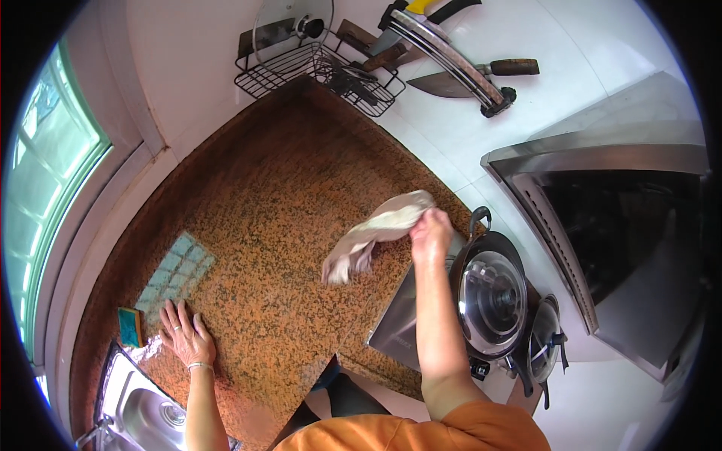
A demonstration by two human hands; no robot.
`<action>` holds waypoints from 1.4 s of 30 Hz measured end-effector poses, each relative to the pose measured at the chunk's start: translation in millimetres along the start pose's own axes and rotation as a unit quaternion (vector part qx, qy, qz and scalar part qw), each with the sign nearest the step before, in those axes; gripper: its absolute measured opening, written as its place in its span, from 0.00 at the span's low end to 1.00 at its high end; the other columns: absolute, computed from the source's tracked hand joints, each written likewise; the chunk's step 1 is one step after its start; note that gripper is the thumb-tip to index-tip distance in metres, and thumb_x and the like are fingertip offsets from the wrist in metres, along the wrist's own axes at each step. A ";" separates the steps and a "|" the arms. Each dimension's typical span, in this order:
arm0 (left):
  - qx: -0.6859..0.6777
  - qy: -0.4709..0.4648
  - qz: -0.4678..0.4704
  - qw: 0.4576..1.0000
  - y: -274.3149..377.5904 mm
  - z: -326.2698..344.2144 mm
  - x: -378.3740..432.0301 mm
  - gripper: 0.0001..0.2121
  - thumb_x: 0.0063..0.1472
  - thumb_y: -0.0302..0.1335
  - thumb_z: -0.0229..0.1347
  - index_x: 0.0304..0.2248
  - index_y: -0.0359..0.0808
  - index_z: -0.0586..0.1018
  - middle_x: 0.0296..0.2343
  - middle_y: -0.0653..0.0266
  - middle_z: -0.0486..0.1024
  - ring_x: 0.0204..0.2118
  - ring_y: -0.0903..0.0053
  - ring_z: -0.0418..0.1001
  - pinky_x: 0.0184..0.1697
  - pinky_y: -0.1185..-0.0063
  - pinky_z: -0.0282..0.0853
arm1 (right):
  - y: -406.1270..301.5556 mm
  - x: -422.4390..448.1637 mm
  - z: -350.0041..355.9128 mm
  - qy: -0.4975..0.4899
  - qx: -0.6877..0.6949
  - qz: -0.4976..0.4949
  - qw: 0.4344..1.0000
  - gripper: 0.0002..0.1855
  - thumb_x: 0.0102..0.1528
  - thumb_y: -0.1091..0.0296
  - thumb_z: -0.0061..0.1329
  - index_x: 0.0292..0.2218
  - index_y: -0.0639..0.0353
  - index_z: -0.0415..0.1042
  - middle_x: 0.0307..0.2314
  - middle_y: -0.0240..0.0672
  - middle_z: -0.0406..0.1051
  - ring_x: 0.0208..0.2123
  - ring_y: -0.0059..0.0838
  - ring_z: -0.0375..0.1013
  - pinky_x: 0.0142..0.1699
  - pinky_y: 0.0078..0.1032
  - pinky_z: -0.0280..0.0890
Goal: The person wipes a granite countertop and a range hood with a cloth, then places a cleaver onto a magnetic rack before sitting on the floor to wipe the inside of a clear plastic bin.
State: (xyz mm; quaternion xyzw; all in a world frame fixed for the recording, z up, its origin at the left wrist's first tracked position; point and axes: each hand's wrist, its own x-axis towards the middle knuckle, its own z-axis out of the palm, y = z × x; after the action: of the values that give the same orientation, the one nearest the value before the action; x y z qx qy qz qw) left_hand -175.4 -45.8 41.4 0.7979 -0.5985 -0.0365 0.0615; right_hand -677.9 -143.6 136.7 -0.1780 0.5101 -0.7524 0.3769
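Observation:
A pale cloth (378,225) is gripped at its right end by my right hand (431,237). The rest of it trails leftward, slightly blurred, over the brown speckled granite countertop (271,214). Whether its lower edge touches the stone I cannot tell. My right forearm passes over the steel gas stove (395,327), close to a wok with a glass lid (491,304). Flat on the counter near the sink rests my left hand (187,337), fingers spread, with nothing in it. Just left of its fingers is a green and yellow sponge (130,327).
A stainless steel sink (149,409) is set in at lower left. Behind the wok stands a smaller lidded pan (544,341), under a range hood (615,225). Knives (451,84) hang on a wall rack; a black wire rack (282,70) holds a glass lid in the corner.

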 end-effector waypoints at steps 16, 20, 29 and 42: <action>0.040 -0.009 0.006 0.999 -6.3 13.9 0.7 0.23 0.64 0.37 0.42 0.58 0.43 0.61 0.63 0.64 0.47 0.66 0.66 0.39 0.64 0.59 0.33 | -60.0 161.5 23.0 0.246 -0.073 -0.138 0.957 0.10 0.57 0.71 0.50 0.39 0.67 0.69 0.26 0.36 0.70 0.24 0.33 0.71 0.30 0.27 0.68; 0.050 -0.005 0.013 0.999 -7.6 11.5 1.4 0.23 0.64 0.37 0.43 0.58 0.41 0.62 0.63 0.63 0.48 0.66 0.66 0.39 0.63 0.59 0.33 | -63.7 153.8 51.0 0.173 0.150 -0.083 0.970 0.18 0.57 0.66 0.51 0.44 0.65 0.62 0.28 0.39 0.68 0.39 0.45 0.72 0.52 0.43 0.67; 0.044 -0.006 0.010 0.999 -5.8 4.4 2.1 0.23 0.64 0.37 0.43 0.57 0.39 0.62 0.63 0.61 0.48 0.66 0.65 0.40 0.63 0.59 0.34 | 0.8 161.8 23.6 0.277 -0.448 -0.286 0.800 0.12 0.47 0.80 0.50 0.34 0.64 0.64 0.25 0.39 0.68 0.31 0.33 0.71 0.40 0.30 0.65; 0.066 -0.015 0.006 0.998 -13.2 6.9 1.6 0.24 0.65 0.38 0.42 0.58 0.41 0.61 0.63 0.63 0.48 0.66 0.64 0.40 0.63 0.59 0.36 | 98.0 34.4 10.5 0.008 -0.435 -0.240 0.868 0.12 0.50 0.73 0.51 0.38 0.58 0.69 0.33 0.44 0.70 0.40 0.41 0.72 0.41 0.41 0.65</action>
State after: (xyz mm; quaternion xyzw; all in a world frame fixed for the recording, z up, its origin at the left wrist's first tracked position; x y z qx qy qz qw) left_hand -163.4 -44.0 32.7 0.7960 -0.6052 -0.0086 0.0001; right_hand -655.7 -195.1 48.7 -0.4351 0.7300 -0.5231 0.0649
